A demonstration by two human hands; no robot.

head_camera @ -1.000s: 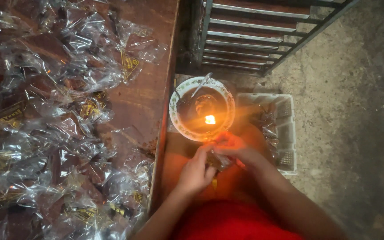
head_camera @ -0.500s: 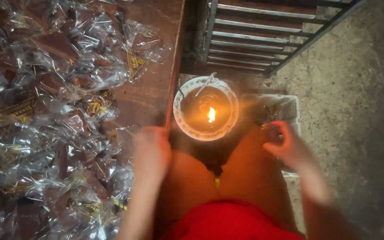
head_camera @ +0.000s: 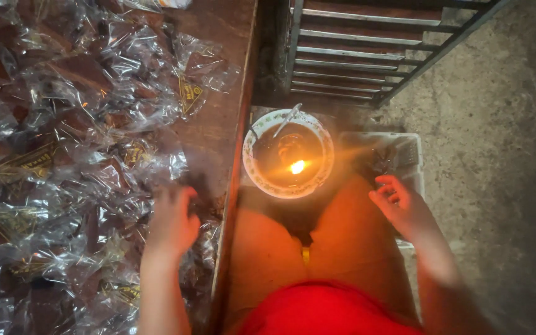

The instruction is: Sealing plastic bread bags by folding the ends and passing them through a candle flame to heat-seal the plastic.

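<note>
Left hand (head_camera: 172,220) lies spread on the packets (head_camera: 75,142), gripping nothing I can see. Right hand (head_camera: 398,201), loosely curled and empty, hovers beside the crate (head_camera: 418,162), near the candle bowl (head_camera: 288,180).

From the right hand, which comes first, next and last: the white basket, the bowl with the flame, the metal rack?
Measured from the right hand in the head view:
1. White basket: just above the fingers, on the floor to the right.
2. Bowl with the flame: to the left, in front of the knees.
3. Metal rack: farthest, at the top of the view.
</note>
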